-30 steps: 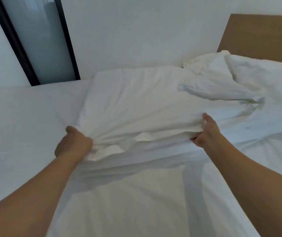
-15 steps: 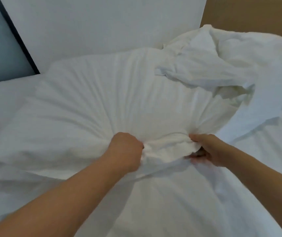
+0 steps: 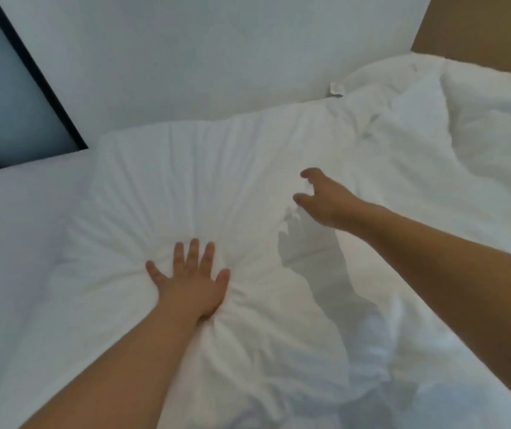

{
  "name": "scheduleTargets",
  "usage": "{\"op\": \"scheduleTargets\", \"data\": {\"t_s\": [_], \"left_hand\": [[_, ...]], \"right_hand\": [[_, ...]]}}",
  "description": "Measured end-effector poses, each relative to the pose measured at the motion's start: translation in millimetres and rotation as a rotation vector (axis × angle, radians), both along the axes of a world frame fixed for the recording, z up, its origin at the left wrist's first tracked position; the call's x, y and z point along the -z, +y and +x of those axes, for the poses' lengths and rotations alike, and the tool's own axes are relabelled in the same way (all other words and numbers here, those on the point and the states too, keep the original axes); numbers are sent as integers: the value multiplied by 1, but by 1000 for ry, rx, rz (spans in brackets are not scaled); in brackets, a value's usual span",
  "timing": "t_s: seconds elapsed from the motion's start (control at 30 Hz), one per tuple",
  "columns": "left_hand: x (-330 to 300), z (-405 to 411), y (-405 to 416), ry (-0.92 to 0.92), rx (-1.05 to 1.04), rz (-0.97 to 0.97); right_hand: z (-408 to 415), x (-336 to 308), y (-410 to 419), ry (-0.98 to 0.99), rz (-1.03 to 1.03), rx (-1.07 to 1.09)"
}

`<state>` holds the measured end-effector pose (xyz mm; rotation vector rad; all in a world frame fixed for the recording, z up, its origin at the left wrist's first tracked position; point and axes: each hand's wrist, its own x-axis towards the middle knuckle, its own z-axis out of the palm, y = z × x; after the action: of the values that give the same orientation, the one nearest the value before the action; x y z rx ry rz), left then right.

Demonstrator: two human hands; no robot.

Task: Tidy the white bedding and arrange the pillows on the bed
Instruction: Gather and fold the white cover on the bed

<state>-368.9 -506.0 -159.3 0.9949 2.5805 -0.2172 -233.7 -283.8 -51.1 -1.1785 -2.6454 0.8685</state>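
Observation:
A large white pillow lies wrinkled on the bed in the middle of the view. My left hand presses flat on its near part with the fingers spread. Just above the pillow's right part hovers my right hand, fingers loosely curled and holding nothing; its shadow falls on the fabric below. Crumpled white bedding and a second pillow are heaped at the right, against the headboard. More rumpled white cover lies near my right forearm.
A brown wooden headboard stands at the upper right. A white wall runs behind the bed, and a dark-framed glass panel is at the upper left. The white sheet stretches flat to the left.
Both hands have let go of the pillow's bunched edge. The left now presses flat on the pillow; the right has lifted and moved forward to the right.

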Motion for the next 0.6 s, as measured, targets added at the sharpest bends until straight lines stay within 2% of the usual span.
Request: {"op": "scheduleTargets", "data": {"t_s": [0.07,0.17,0.23,0.33,0.4,0.47,0.6], "left_hand": [[-38,-27,36,-1,16,-26],[-86,-72,116,125,108,97],[-91,-102,173,194,213,210],[-64,-156,252,278,291,329],[-27,-192,280,261,209,317],[20,-219,277,229,66,306],[71,-239,269,280,-7,229]], "right_hand": [[-22,7,12,-143,33,-138],[-62,6,59,-163,131,-170],[-93,16,99,-159,206,-155],[-127,51,164,-194,334,-118],[-133,79,213,-288,357,-79],[-126,105,253,-386,369,-43],[-71,134,312,-493,352,-7]]}}
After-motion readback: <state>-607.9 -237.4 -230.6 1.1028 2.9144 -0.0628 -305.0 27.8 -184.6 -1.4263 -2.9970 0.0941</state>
